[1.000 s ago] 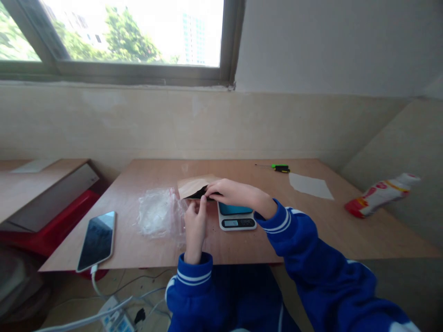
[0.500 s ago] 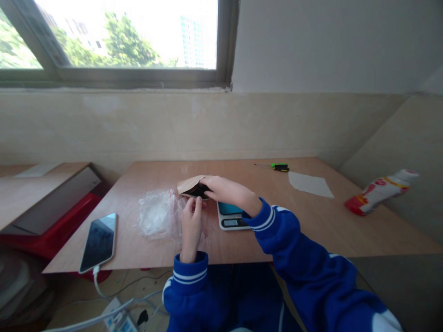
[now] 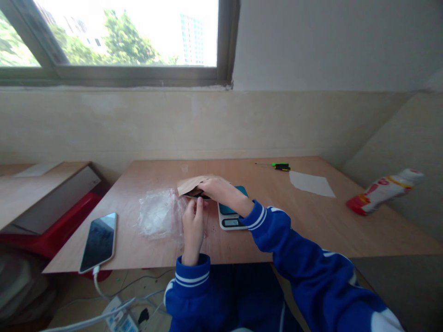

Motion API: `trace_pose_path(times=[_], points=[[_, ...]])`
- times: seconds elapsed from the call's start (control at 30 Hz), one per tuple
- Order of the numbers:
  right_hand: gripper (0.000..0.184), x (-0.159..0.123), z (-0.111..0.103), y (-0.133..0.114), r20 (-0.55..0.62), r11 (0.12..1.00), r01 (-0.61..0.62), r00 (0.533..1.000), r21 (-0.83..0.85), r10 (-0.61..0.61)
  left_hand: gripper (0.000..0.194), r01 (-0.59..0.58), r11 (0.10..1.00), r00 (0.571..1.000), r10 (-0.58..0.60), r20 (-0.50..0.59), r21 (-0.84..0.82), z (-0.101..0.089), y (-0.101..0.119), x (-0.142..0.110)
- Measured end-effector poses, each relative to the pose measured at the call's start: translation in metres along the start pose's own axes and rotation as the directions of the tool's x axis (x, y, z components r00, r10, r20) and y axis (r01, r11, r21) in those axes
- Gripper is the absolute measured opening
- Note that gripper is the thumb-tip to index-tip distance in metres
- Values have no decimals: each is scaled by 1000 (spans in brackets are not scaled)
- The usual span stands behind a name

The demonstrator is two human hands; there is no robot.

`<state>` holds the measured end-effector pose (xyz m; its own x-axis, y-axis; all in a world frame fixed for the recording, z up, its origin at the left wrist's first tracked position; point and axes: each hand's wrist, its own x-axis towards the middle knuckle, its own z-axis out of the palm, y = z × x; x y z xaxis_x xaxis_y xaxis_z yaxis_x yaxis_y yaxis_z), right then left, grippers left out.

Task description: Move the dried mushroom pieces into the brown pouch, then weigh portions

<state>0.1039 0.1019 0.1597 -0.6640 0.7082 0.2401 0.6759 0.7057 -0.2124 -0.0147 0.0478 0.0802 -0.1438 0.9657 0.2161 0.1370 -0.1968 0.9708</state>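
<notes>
A brown paper bag [image 3: 190, 184] lies with its mouth toward me, its inside dark. At the bag's near lip, my left hand [image 3: 194, 219] pinches the edge between thumb and fingers. My right hand [image 3: 216, 190] reaches into the mouth from the right; its fingers are hidden inside, so what they hold cannot be seen. Under my right forearm sits a white digital kitchen scale [image 3: 226, 216] with a teal top and a small display, partly covered by the arm. Clear plastic bags [image 3: 157, 214] lie in a crumpled pile left of my left hand.
A charging phone [image 3: 99, 242] lies at the table's left front edge. At the back right are green-and-black screwdrivers [image 3: 281, 166] and a white paper sheet [image 3: 311, 183]. A red-and-white bottle [image 3: 380, 191] stands tilted in view at the far right.
My right hand has moved left and deeper into the paper bag, hiding its fingers. More of the scale's teal top shows. My left hand keeps its pinch at the lip.
</notes>
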Motion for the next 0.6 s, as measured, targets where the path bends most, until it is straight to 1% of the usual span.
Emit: trace_pose_path(times=[0.1,0.17,0.27,0.4,0.47,0.6], points=[[19,-8,-13,0,-26,999,-46,999,13,46,32,-27,999,999,28,-26,21,-2,0,2],[15,-13,-21,1,-41,993,-64,997,97,68,30,-63,996,998,64,-8,60,-4,0,3],[14,-20,-29,8,-65,966,-90,992,243,109,29,-107,988,994,104,29,107,-7,-1,5],[17,-30,-30,20,-114,921,-96,982,377,149,32,-112,990,994,111,15,91,-6,-4,7],[16,-35,-29,25,-161,899,-83,973,430,167,33,-103,993,995,103,9,60,-5,-5,8],[11,-42,-25,29,-281,859,-67,930,508,239,33,-108,994,994,108,9,17,-4,-4,12]])
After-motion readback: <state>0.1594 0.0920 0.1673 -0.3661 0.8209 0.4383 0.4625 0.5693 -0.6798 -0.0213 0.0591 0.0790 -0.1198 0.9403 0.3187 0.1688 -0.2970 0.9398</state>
